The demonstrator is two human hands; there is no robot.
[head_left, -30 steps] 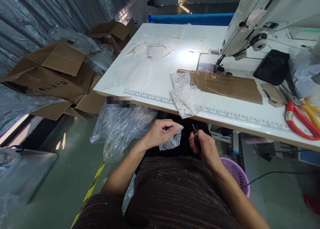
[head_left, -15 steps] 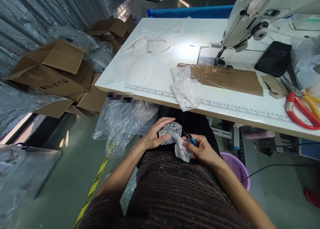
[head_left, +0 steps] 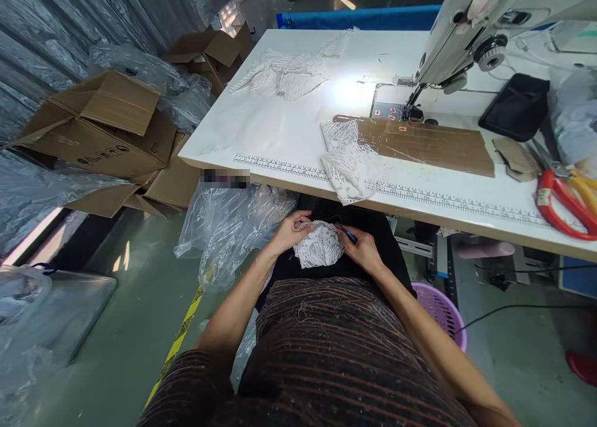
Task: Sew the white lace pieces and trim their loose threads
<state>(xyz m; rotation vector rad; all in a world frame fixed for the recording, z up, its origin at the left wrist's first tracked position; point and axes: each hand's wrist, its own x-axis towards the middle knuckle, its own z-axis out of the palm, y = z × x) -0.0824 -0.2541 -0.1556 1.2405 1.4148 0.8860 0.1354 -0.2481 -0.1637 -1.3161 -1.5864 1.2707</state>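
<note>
A piece of white lace [head_left: 319, 247] is spread between my two hands above my lap. My left hand [head_left: 290, 231] pinches its upper left edge between thumb and fingers. At the right edge of the lace, my right hand [head_left: 361, 248] grips it and also keeps a pair of small blue thread snips [head_left: 349, 235] in the fingers. The snips' tips point up and left, partly hidden by the hand. Another folded lace piece [head_left: 347, 166] lies at the table's front edge, just beyond my hands.
On the white table [head_left: 280, 135] stands a sewing machine [head_left: 448, 48], with a brown cardboard strip [head_left: 433, 147] before it. Red-handled scissors [head_left: 559, 206] lie at the right. More lace [head_left: 289, 76] rests at the back left. Cardboard boxes [head_left: 112, 128] and a purple basket [head_left: 438, 309] flank me.
The lace, bunched before, is now opened out between my hands. My left hand has closed on its edge. My right hand has moved slightly up, and the snips have turned in it.
</note>
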